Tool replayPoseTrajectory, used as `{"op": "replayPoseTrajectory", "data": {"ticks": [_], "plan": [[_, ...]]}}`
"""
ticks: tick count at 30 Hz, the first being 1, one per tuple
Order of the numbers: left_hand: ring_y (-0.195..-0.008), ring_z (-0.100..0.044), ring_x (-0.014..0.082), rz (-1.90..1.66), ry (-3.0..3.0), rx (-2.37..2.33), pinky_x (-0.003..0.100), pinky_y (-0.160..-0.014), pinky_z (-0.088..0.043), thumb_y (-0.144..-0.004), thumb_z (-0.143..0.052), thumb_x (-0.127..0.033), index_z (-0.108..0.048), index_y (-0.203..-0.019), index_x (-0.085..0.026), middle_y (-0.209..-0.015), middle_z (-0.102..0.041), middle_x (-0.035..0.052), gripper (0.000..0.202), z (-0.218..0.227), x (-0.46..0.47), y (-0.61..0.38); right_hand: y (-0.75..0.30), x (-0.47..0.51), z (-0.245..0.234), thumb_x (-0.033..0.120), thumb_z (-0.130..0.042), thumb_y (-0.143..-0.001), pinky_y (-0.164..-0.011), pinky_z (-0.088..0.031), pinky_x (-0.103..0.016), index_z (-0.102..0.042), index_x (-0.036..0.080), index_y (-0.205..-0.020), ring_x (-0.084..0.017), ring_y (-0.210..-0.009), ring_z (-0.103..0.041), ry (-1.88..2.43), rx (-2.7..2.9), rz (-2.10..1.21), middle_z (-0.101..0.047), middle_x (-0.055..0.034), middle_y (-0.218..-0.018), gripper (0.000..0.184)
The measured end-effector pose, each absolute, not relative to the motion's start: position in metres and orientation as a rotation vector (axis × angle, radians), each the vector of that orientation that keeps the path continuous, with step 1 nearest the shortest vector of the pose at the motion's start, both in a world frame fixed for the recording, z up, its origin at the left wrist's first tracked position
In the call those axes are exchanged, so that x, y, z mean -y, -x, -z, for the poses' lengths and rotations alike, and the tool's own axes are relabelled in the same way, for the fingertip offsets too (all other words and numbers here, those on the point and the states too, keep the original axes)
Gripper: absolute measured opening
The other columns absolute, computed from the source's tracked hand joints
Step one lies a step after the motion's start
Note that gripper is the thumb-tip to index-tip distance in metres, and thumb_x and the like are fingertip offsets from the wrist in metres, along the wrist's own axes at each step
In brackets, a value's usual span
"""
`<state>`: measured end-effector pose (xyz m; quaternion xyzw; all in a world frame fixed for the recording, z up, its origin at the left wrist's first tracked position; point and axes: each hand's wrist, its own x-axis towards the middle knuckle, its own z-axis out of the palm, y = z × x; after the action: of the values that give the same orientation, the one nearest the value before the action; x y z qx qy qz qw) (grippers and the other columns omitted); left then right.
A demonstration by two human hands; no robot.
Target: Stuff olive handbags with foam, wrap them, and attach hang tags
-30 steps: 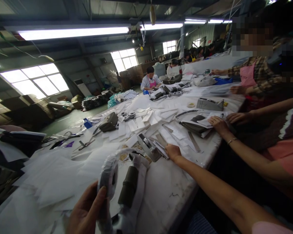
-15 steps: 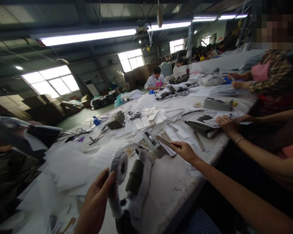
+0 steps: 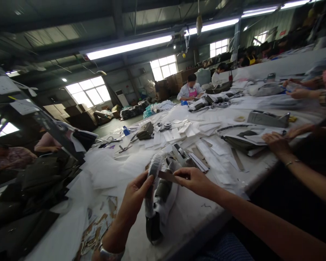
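One wrapped strap (image 3: 154, 167) rises over the tabletop (image 3: 198, 212), pinched in the left hand (image 3: 136, 195); just rightward, the right hand (image 3: 192, 179) grips a brown strip (image 3: 167, 177) pointing crosswise at it, contact unclear.

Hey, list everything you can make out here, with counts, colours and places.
Rounded wrapped loop: one, grey and whitish, centre
Thin flat strip: one, brown, beside loop
Boxy tape dispensers: two, grey, mid-table and right
Flat rectangular pieces: many, white, mid-table
Thin translucent sheets: many, white, table's left
Fabric bags: several, dark olive, left edge
Broad worktable: one, whitish, centre
Long tube lights: several, white, overhead
Paned windows: several, white, back
Co-workers: several, mixed clothing, around
Left hand: one, bare, gripping loop
Right hand: one, bare, gripping strip
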<state>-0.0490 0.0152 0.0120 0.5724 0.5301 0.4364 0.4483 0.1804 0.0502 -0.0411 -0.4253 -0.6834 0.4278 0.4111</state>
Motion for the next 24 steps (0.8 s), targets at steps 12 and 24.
{"op": "replayPoseTrajectory", "data": {"ticks": [12, 24], "plan": [[-0.122, -0.059, 0.0318, -1.011, -1.528, -1.347, 0.041, -0.105, -0.046, -0.082, -0.068, -0.052, -0.069, -0.123, -0.019, -0.122, -0.071, 0.0074, 0.053, -0.017, -0.010, 0.046, -0.151, -0.050, 0.025, 0.043, -0.085, -0.070, -0.071, -0.044, -0.022, -0.075, 0.016, -0.110, -0.009, -0.074, -0.058, 0.639, 1.128, -1.982, -0.070, -0.0040, -0.089, 0.049], [-0.126, -0.058, 0.0356, -0.948, -1.720, -1.496, 0.046, -0.111, -0.043, -0.074, -0.071, -0.060, -0.074, -0.113, -0.028, -0.121, -0.072, 0.0043, 0.051, -0.008, -0.020, 0.048, -0.144, -0.043, 0.015, 0.055, -0.086, -0.064, -0.085, -0.050, -0.032, -0.078, 0.015, -0.096, -0.020, -0.085, -0.067, 0.683, 1.093, -1.806, -0.074, -0.0064, -0.088, 0.051]]}}
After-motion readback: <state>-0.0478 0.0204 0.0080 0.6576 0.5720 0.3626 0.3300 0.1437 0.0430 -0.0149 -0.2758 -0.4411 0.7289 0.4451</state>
